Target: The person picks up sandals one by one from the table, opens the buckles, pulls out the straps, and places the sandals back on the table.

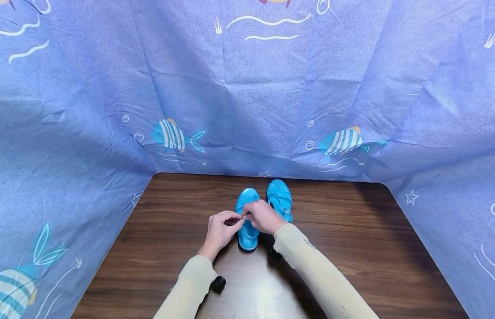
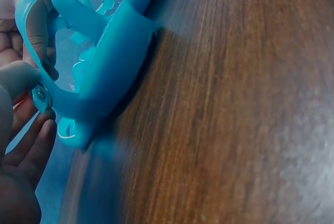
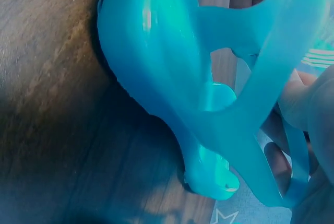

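Note:
Two bright blue jelly-like sandals stand side by side on a brown wooden table. Both hands meet over the strap of the left sandal [image 1: 248,240]. My left hand [image 1: 219,231] comes from the left, its thumb and fingers pinching the strap's end at a small buckle [image 2: 42,98]. From the right, my right hand [image 1: 265,217] pinches the same strap [image 3: 250,161], covering the sandal's middle in the head view. The sole rests on the table, with the strap arching up above it. The right sandal [image 1: 279,192] stands beside it, partly hidden behind the right hand.
The wooden table [image 1: 171,195] reaches back to a blue curtain [image 1: 263,88] printed with fish and stars, which also hangs along both sides. A small black object [image 1: 218,284] sits at the left wrist.

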Demonstrator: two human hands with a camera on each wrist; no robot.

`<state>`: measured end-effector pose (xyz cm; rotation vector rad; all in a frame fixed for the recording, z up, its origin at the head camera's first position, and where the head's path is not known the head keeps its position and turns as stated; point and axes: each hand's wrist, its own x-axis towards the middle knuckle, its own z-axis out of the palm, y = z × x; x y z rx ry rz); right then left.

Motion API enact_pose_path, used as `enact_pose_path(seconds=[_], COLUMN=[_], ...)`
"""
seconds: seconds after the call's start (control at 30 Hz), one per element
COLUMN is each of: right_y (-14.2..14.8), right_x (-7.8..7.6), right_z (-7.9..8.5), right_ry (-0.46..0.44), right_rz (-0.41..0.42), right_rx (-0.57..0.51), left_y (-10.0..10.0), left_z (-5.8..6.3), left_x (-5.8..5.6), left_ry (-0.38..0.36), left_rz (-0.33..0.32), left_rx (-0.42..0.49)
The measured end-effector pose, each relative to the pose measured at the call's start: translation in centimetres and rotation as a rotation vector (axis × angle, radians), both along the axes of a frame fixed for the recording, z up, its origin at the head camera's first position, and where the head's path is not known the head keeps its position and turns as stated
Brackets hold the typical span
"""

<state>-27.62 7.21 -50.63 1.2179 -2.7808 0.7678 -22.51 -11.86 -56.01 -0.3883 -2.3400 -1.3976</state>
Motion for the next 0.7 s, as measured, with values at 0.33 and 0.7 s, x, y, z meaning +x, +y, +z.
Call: enact_pose_path(seconds=[0.33, 0.7], right_y=[-0.26, 0.46], right_x=[0.02, -0.36], right_z=[-0.28, -0.47], right_ry=[0.001, -0.049], right_rz=[-0.027, -0.007], right_rx=[-0.022, -0.053], left_y=[-0.03, -0.30], left_z=[-0.03, -0.14], left_x=[0.07, 0.11], left_ry=[-0.022, -0.048], left_rz=[0.017, -0.060], left_rx=[0.003, 0.036])
